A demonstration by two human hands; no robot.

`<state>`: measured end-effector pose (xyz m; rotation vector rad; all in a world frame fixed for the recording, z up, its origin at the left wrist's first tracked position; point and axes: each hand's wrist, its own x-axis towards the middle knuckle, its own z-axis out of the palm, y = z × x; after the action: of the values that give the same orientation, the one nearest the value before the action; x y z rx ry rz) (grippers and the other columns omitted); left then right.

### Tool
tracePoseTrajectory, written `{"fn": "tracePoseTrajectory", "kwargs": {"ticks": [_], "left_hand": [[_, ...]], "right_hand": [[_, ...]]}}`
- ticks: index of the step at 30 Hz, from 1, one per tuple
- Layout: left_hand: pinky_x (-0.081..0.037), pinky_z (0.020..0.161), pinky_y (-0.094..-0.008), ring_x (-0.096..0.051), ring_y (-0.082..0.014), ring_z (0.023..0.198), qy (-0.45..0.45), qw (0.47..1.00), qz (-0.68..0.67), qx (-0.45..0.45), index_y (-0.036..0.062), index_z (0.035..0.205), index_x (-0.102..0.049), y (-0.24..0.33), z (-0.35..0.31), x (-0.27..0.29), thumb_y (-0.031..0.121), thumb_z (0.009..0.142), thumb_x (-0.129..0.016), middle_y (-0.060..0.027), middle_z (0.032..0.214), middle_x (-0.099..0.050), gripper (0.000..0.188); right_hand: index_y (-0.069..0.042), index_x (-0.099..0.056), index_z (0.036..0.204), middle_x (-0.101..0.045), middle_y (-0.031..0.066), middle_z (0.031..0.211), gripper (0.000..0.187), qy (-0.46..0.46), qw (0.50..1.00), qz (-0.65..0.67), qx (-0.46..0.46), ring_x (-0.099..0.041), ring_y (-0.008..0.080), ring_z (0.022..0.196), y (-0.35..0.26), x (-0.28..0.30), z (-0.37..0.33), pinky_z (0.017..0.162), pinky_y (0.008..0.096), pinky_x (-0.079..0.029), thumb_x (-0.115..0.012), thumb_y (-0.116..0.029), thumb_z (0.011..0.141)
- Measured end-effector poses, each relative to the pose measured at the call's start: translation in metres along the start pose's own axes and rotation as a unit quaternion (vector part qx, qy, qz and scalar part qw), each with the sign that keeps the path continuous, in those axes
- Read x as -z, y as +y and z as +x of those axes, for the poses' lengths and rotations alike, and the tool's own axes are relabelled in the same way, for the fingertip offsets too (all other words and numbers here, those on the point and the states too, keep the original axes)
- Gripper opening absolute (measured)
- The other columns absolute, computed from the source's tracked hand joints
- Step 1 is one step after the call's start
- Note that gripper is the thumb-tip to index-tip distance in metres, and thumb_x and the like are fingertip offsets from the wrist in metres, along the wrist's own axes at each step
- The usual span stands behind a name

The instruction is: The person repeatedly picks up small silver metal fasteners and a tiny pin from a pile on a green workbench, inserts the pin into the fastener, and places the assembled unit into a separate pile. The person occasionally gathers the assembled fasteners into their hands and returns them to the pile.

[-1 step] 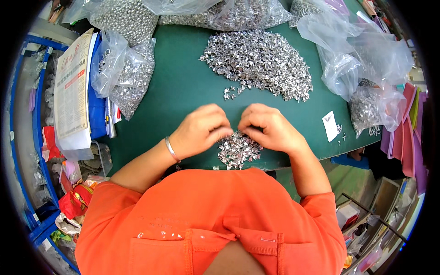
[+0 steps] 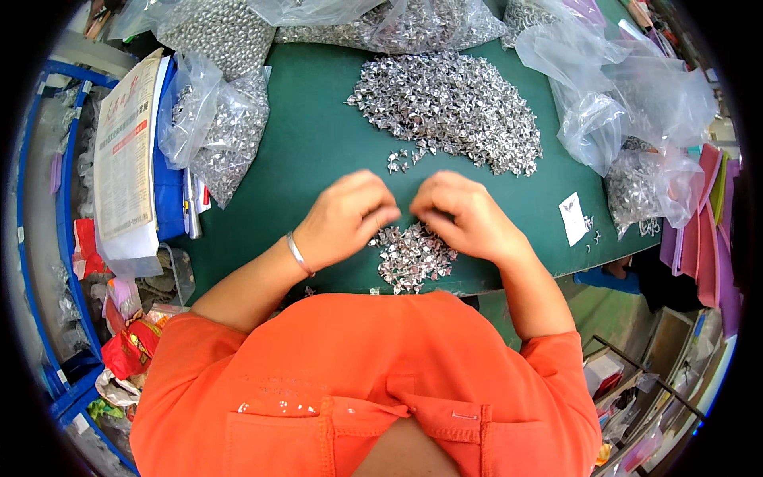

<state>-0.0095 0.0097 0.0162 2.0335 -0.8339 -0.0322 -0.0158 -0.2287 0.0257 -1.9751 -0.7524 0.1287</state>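
My left hand [image 2: 350, 215], with a bracelet on the wrist, is over the upper left edge of a small pile of silvery metal pieces [image 2: 413, 262] at the table's near edge. Its fingers curl in and are slightly blurred. Across a narrow gap, my right hand [image 2: 459, 215] curls over the pile's upper right edge, thumb and fingertips together. Whatever the fingertips hold is too small or hidden to name. Beyond both hands lie a few loose metal pieces [image 2: 404, 160] and a large heap of similar metal pieces [image 2: 453, 111].
The green table [image 2: 310, 119] carries clear bags of metal parts [image 2: 226, 143] at left and back. Another bag [image 2: 636, 187] and a small white card [image 2: 571, 219] lie at right. A newspaper [image 2: 125, 159] leans by a blue bin, near a blue shelf rack [image 2: 67, 215].
Both hands have shifted slightly away from me, up off the small pile, showing more of its upper edge. The heap and bags have not moved.
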Motion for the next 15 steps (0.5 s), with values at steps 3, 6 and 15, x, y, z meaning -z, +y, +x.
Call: {"fn": "tracePoseTrajectory", "kwargs": {"ticks": [3,6,15], "left_hand": [[-0.053,0.07,-0.0345,-0.064,-0.0259,0.079,0.077,0.994,0.056,0.057,0.0014,0.098,-0.064,-0.012,0.018,-0.007,0.001,0.084,-0.072,-0.0119,0.092,-0.061,0.016],[-0.054,0.071,-0.0357,-0.064,-0.0259,0.08,0.056,0.991,0.096,0.071,0.0016,0.103,-0.064,-0.02,0.023,-0.01,0.0,0.084,-0.072,-0.0122,0.096,-0.061,0.021],[-0.055,0.07,-0.0343,-0.065,-0.0249,0.08,0.048,0.986,0.158,0.009,0.0009,0.094,-0.064,-0.021,0.025,-0.011,0.002,0.079,-0.076,-0.0116,0.095,-0.061,0.019]], "right_hand": [[-0.004,-0.068,0.1,-0.061,0.0106,0.089,0.019,0.107,0.981,-0.162,0.018,-0.061,0.033,0.087,0.007,-0.013,0.021,0.075,0.0438,-0.051,-0.072,-0.004,0.081],[-0.005,-0.068,0.1,-0.06,0.0099,0.089,0.021,0.077,0.97,-0.231,0.004,-0.061,0.0332,0.087,0.013,-0.015,0.023,0.076,0.0441,-0.052,-0.075,-0.01,0.08],[-0.002,-0.069,0.099,-0.065,0.0164,0.094,0.01,0.134,0.969,-0.165,-0.124,-0.065,0.0374,0.087,0.013,0.013,0.001,0.077,0.0442,-0.053,-0.065,-0.006,0.09]]}}
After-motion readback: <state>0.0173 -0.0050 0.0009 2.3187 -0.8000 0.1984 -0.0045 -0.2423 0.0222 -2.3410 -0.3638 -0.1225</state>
